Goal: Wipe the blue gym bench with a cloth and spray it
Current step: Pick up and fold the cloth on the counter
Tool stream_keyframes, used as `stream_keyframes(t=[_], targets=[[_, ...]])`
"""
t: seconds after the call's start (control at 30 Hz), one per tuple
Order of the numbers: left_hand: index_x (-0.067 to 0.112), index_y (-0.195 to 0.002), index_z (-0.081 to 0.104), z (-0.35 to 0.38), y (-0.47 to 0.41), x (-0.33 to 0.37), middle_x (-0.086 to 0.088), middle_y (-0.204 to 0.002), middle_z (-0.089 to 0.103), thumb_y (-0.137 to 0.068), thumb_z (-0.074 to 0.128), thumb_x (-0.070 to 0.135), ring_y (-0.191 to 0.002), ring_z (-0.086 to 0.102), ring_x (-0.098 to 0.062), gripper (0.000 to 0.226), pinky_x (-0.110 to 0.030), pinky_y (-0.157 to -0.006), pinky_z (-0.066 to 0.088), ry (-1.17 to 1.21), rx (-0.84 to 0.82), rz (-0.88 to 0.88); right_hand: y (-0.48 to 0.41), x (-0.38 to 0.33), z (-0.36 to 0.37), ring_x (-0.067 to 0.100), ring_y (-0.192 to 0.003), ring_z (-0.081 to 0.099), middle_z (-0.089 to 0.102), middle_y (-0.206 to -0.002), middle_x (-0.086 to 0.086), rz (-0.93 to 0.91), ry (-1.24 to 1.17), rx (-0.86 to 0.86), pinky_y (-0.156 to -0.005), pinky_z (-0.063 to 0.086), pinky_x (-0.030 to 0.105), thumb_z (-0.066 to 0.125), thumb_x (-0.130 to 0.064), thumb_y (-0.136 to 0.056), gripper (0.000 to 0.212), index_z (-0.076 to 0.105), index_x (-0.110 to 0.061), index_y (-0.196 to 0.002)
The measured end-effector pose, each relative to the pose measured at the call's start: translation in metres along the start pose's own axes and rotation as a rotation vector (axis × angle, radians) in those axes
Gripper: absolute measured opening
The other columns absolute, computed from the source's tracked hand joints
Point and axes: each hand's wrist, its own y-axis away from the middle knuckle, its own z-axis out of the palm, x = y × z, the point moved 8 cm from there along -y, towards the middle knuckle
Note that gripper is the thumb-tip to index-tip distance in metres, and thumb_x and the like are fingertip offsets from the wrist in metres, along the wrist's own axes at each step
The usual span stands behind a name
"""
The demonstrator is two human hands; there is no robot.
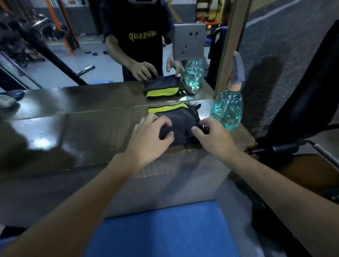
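A folded dark cloth (180, 119) with a yellow-green stripe along its far edge lies on a glossy dark ledge (91, 132) below a mirror (110, 64). The left hand (150, 137) clutches its near left fold. The right hand (213, 136) curls onto its right edge, fingertips hidden. A teal spray bottle (227, 111) stands just right of the cloth. The frame's bottom edge cuts off the near blue bench pad (165, 229).

One word for us to read, and it shows backwards

In the mirror (55, 60) we see a black T-shirt (141, 49) with yellow lettering across the chest, reversed by the reflection; we read it as "wassup". A notice (72, 2) on the far wall is too blurred for us to read.
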Motion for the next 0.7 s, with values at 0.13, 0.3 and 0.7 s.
stream_keyframes(t=[0.13, 0.3, 0.7], targets=[[0.037, -0.142, 0.052, 0.016, -0.001, -0.008, 0.004, -0.132, 0.042, -0.089, 0.059, 0.061, -0.126, 0.036, -0.021, 0.059, -0.040, -0.111, 0.033, -0.191, -0.188, 0.032, -0.006, -0.009, 0.008, 0.024, -0.107, 0.057, 0.062, -0.114, 0.005, 0.018, 0.093, 0.010, -0.076, 0.036, 0.025, 0.071, -0.033, -0.088, 0.053, 0.051, -0.011, -0.131], [0.027, -0.135, 0.063, 0.016, 0.000, -0.009, 0.008, -0.119, 0.044, -0.088, 0.072, 0.044, -0.117, 0.040, -0.019, 0.051, -0.027, -0.105, 0.033, -0.102, -0.147, 0.132, -0.019, -0.012, 0.013, 0.027, -0.097, 0.060, 0.060, -0.104, 0.008, 0.141, 0.054, -0.035, -0.073, 0.050, 0.034, 0.075, -0.020, -0.082, 0.044, 0.053, -0.003, -0.116], [0.008, -0.111, 0.072, -0.010, 0.126, 0.055, -0.003, -0.104, 0.060, -0.090, 0.062, 0.025, -0.097, 0.052, -0.019, 0.029, -0.012, -0.091, 0.035, -0.063, 0.271, 0.299, 0.085, -0.036, -0.018, 0.009, -0.089, 0.059, 0.060, -0.099, -0.004, -0.223, -0.449, -0.186, -0.072, 0.049, 0.015, 0.061, 0.008, -0.081, 0.047, 0.051, -0.015, -0.121]])
